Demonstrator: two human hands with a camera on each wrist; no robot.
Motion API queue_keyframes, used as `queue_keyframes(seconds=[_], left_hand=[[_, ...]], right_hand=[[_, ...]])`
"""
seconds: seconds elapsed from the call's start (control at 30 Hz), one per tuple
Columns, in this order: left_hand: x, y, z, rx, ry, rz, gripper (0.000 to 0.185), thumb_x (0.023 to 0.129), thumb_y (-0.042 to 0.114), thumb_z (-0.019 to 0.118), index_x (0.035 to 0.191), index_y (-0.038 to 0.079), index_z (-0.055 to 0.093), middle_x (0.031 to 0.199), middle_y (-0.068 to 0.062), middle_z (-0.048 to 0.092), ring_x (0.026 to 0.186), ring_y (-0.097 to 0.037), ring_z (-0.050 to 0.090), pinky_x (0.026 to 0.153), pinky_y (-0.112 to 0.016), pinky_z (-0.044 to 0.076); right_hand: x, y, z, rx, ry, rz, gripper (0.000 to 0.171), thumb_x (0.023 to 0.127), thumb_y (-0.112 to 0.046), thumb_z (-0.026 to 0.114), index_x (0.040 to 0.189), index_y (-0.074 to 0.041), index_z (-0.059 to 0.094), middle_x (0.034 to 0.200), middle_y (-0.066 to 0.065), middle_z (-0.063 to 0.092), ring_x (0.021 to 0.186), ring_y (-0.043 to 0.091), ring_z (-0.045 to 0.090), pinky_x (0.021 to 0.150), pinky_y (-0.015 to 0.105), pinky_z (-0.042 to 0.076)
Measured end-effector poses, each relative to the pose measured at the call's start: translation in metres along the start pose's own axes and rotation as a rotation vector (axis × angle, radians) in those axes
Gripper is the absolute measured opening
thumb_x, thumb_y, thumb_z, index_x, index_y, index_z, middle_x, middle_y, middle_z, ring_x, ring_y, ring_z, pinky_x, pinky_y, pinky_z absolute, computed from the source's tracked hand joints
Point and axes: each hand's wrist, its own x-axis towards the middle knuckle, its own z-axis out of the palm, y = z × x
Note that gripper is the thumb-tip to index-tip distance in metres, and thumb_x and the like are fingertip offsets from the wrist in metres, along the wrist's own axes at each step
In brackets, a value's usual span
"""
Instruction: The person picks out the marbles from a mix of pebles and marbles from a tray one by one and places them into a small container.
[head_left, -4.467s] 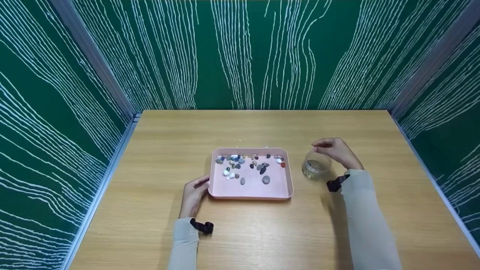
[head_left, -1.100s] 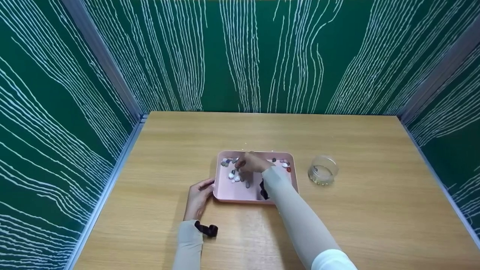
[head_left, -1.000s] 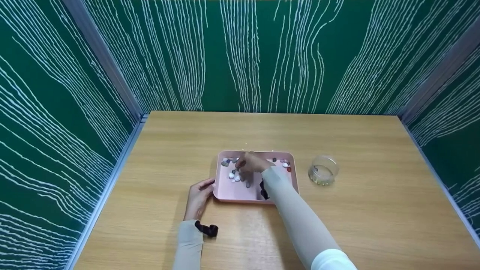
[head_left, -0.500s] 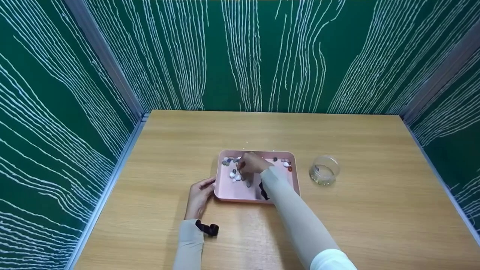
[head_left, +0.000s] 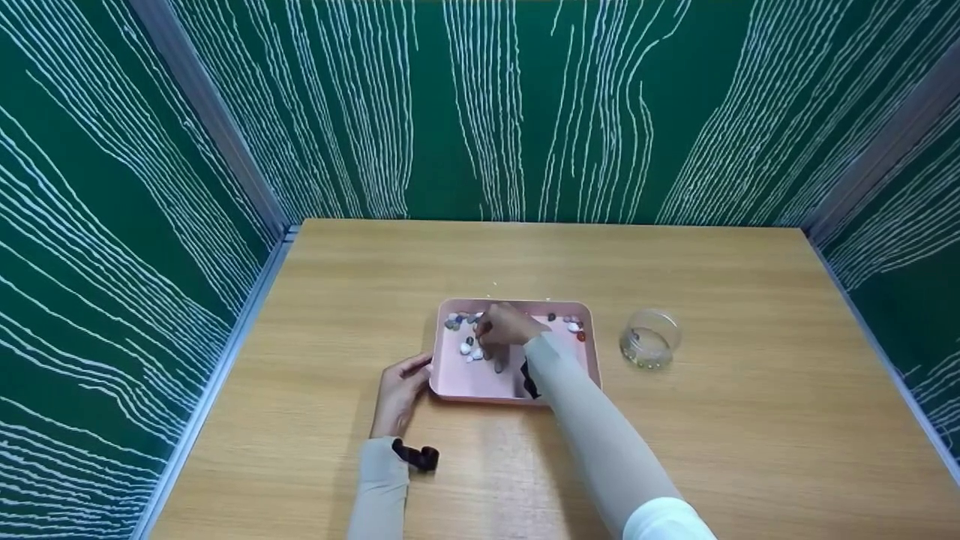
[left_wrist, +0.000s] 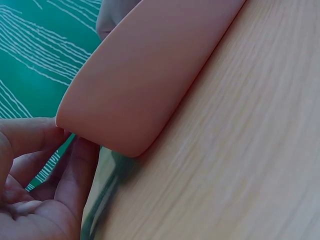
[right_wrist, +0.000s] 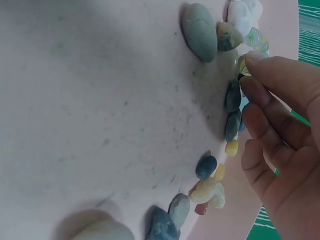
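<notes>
A pink tray (head_left: pixel 469 379) lies mid-table with several small coloured pebbles (head_left: pixel 466 339) along its far side. My right hand (head_left: pixel 491 330) hovers over them, fingers curled. In the right wrist view this hand (right_wrist: pixel 247 72) pinches a small yellow-green pebble (right_wrist: pixel 243 67) at its fingertips, beside a row of pebbles and a larger grey one (right_wrist: pixel 200 32) on the tray floor (right_wrist: pixel 100 100). My left hand (head_left: pixel 409 371) rests on the table against the tray's near left corner. In the left wrist view its relaxed thumb and fingers (left_wrist: pixel 80 165) touch that corner (left_wrist: pixel 150 75).
A small clear glass jar (head_left: pixel 649 339) stands upright to the right of the tray, apart from it. The wooden table (head_left: pixel 712 450) is enclosed by green walls with white lines at the back and on both sides.
4.5 s ago my right hand was at the jar; it has since crossed to the tray. Over the last second it stays among the pebbles, fingers shifting slightly. The left hand has not moved.
</notes>
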Motion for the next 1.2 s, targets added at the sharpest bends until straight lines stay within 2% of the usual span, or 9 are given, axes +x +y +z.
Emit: queue_keyframes(seconds=[0.23, 0.4, 0.5, 0.6, 0.7, 0.8, 0.9, 1.07, 1.2], left_hand=[[0.0, 0.001, 0.0, 0.007, -0.006, 0.007, 0.036, 0.087, -0.009, 0.059, 0.122, -0.018, 0.054, 0.125, -0.03, 0.059, 0.099, -0.015, 0.061, 0.083, -0.02, 0.054], [0.0, 0.002, 0.0, 0.022, 0.0, 0.002, 0.037, 0.087, -0.009, 0.058, 0.123, -0.018, 0.054, 0.128, -0.031, 0.056, 0.101, -0.016, 0.061, 0.083, -0.019, 0.054], [0.0, 0.002, 0.0, 0.015, 0.0, 0.002, 0.037, 0.087, -0.009, 0.059, 0.123, -0.018, 0.054, 0.128, -0.032, 0.055, 0.101, -0.016, 0.061, 0.083, -0.019, 0.054], [0.0, 0.003, 0.0, 0.012, -0.002, 0.003, 0.037, 0.087, -0.009, 0.059, 0.123, -0.018, 0.054, 0.129, -0.033, 0.054, 0.102, -0.017, 0.061, 0.084, -0.019, 0.054], [0.001, 0.003, 0.001, 0.014, 0.002, -0.002, 0.037, 0.087, -0.009, 0.059, 0.123, -0.017, 0.054, 0.129, -0.032, 0.054, 0.101, -0.016, 0.061, 0.085, -0.02, 0.054], [0.001, 0.004, 0.001, 0.016, 0.008, -0.013, 0.037, 0.087, -0.008, 0.06, 0.123, -0.016, 0.055, 0.13, -0.03, 0.055, 0.102, -0.016, 0.061, 0.086, -0.02, 0.054], [0.001, 0.004, 0.002, 0.018, 0.01, -0.019, 0.037, 0.087, -0.009, 0.06, 0.123, -0.015, 0.055, 0.131, -0.029, 0.055, 0.104, -0.016, 0.061, 0.088, -0.022, 0.053], [0.0, 0.003, 0.003, 0.009, 0.018, -0.033, 0.037, 0.087, -0.009, 0.058, 0.123, -0.014, 0.056, 0.132, -0.029, 0.054, 0.105, -0.016, 0.059, 0.088, -0.022, 0.053], [-0.001, 0.001, 0.002, -0.01, -0.01, -0.008, 0.037, 0.088, -0.009, 0.057, 0.124, -0.016, 0.054, 0.132, -0.03, 0.054, 0.107, -0.018, 0.059, 0.088, -0.022, 0.053]], right_hand=[[-0.002, 0.002, -0.004, -0.004, 0.033, -0.011, 0.011, 0.087, -0.009, 0.068, 0.095, -0.006, 0.075, 0.09, 0.004, 0.073, 0.076, 0.015, 0.065, 0.073, 0.027, 0.055], [-0.006, 0.003, -0.009, 0.078, 0.04, 0.046, 0.012, 0.088, -0.011, 0.068, 0.098, -0.007, 0.075, 0.091, 0.005, 0.073, 0.076, 0.016, 0.064, 0.064, 0.022, 0.05], [-0.009, 0.004, -0.012, 0.101, 0.041, 0.06, 0.012, 0.089, -0.012, 0.068, 0.098, -0.007, 0.074, 0.092, 0.007, 0.073, 0.075, 0.02, 0.063, 0.057, 0.023, 0.047], [-0.012, 0.002, -0.016, 0.081, 0.043, 0.052, 0.013, 0.09, -0.013, 0.066, 0.099, -0.008, 0.073, 0.094, 0.009, 0.072, 0.079, 0.026, 0.063, 0.057, 0.029, 0.05], [-0.014, 0.002, -0.02, 0.077, 0.042, 0.041, 0.014, 0.091, -0.013, 0.064, 0.101, -0.007, 0.073, 0.097, 0.011, 0.072, 0.085, 0.032, 0.065, 0.065, 0.04, 0.055], [-0.017, 0.001, -0.023, 0.099, 0.032, 0.064, 0.016, 0.092, -0.015, 0.063, 0.104, -0.009, 0.073, 0.1, 0.012, 0.072, 0.088, 0.035, 0.064, 0.071, 0.049, 0.056], [-0.02, 0.0, -0.027, 0.13, 0.018, 0.108, 0.018, 0.092, -0.019, 0.063, 0.105, -0.011, 0.073, 0.102, 0.012, 0.071, 0.09, 0.037, 0.063, 0.072, 0.052, 0.056], [-0.024, 0.001, -0.031, 0.165, 0.034, 0.12, 0.018, 0.091, -0.018, 0.063, 0.106, -0.011, 0.072, 0.102, 0.01, 0.071, 0.09, 0.036, 0.064, 0.073, 0.05, 0.058], [-0.027, 0.003, -0.035, 0.164, 0.079, 0.079, 0.019, 0.09, -0.014, 0.065, 0.106, -0.008, 0.073, 0.099, 0.006, 0.072, 0.091, 0.033, 0.065, 0.069, 0.037, 0.056]])
